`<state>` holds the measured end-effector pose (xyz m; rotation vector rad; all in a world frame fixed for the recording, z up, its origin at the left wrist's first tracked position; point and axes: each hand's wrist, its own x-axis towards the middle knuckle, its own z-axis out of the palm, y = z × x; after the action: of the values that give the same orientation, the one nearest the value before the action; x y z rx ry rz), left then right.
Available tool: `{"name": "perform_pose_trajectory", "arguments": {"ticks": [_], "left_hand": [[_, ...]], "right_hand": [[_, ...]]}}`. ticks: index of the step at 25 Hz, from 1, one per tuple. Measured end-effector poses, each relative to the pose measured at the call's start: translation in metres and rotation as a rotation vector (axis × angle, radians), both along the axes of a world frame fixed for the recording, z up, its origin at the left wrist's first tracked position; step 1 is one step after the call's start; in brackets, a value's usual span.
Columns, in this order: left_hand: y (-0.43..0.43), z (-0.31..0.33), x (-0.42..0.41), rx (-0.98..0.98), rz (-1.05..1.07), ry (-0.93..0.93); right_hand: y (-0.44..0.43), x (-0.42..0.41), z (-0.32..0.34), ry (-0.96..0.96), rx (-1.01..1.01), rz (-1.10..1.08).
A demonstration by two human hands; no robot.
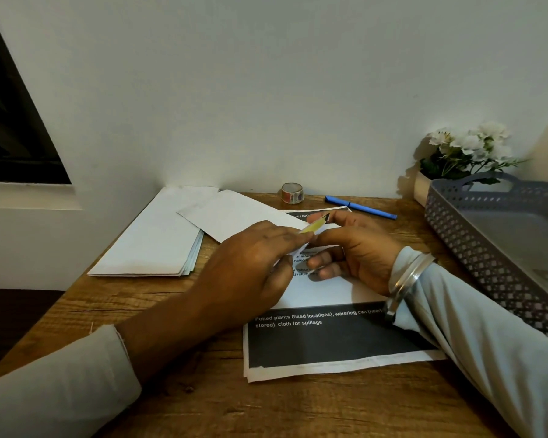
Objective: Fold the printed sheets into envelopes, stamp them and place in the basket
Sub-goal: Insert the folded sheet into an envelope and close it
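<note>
Left hand (253,257) and right hand (351,248) pinch a small yellow sticker (314,226), probably a stamp, by its ends; long axis near-left to far-right; both over the printed sheet (329,339); loose envelope (234,213) just far-left, left hand nearer; basket (475,229) right.

Both forearms angle in from the near edge. The left hand (253,257), knuckles up, pinches the near end of a yellow strip (312,227). The right hand (353,248), palm facing left, pinches the far end, lower fingers curled.
</note>
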<state>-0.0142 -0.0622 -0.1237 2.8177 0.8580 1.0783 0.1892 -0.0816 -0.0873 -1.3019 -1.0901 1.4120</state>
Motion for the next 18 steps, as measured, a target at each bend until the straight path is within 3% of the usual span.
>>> {"name": "perform_pose_trajectory", "arguments": {"ticks": [10,18], "left_hand": [[-0.0028,-0.0006,0.0005,-0.019,-0.017,0.040],[-0.0043,-0.0008,0.0006,-0.011,-0.016,0.092]], "right_hand": [[-0.0002,-0.0080,-0.0042,-0.025,-0.022,-0.052],[-0.0053,-0.0080,0.0016,-0.030,-0.066,0.032]]}}
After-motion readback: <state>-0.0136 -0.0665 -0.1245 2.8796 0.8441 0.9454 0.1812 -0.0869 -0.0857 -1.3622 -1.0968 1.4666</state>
